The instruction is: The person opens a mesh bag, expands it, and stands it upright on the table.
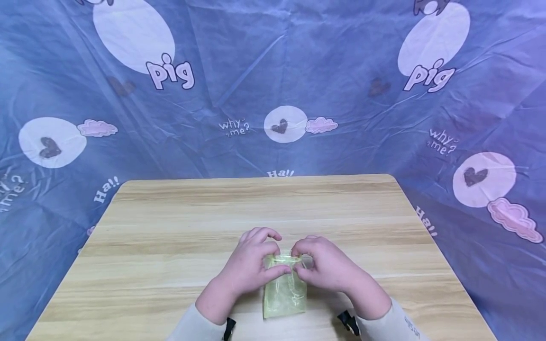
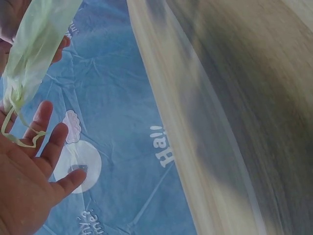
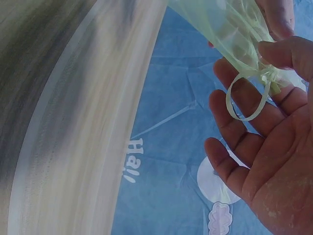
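Note:
A sheer yellow-green drawstring pouch (image 1: pixel 283 298) hangs between both hands near the front middle of the table. My left hand (image 1: pixel 251 265) pinches the left side of its gathered top with thumb and index finger. On the opposite side, my right hand (image 1: pixel 330 265) grips the top edge in the same way. In the right wrist view, a ribbon loop (image 3: pixel 249 119) dangles from the pouch (image 3: pixel 215 29) over the right hand's fingers. Another thin ribbon (image 2: pixel 19 142) shows by the left palm in the left wrist view, where the remaining fingers are spread. Whether the pouch contains anything cannot be told.
The light wood-grain table (image 1: pixel 170 227) has rounded far corners. Blue printed cloth (image 1: pixel 264 71) hangs behind it and along both sides. Black straps (image 1: pixel 349 323) show beside the pale sleeves (image 1: pixel 198 327).

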`<state>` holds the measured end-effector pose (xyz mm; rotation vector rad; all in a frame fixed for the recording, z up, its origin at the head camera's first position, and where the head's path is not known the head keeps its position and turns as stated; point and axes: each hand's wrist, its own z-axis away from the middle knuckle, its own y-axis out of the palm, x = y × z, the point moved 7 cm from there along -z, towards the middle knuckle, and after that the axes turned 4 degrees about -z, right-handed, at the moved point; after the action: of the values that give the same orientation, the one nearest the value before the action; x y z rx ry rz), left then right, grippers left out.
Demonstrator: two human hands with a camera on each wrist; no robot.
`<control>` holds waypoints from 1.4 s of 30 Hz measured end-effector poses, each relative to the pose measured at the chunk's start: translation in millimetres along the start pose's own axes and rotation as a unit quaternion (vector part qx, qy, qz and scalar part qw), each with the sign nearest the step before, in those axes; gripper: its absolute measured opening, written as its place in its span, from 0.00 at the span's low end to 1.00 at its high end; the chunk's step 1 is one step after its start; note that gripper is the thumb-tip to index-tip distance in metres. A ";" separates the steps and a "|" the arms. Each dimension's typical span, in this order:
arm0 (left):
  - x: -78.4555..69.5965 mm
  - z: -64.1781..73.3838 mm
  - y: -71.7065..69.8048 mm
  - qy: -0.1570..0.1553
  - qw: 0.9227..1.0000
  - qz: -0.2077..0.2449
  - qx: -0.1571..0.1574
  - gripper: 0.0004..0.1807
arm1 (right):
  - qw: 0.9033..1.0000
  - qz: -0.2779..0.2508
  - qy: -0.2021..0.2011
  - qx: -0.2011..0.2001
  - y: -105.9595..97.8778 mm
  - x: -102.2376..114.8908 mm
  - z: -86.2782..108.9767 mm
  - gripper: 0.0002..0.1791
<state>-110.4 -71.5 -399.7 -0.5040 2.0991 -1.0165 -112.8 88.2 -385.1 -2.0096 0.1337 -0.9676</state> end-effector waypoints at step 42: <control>10.8 -2.4 -5.5 0.013 0.999 0.001 -0.052 0.21 | 1.000 0.007 0.002 -0.011 -2.3 -6.0 -1.4 0.12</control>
<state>-119.1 -80.3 -399.1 -0.5420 2.1838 -0.9205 -118.5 91.3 -386.5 -2.0244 0.1607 -0.9659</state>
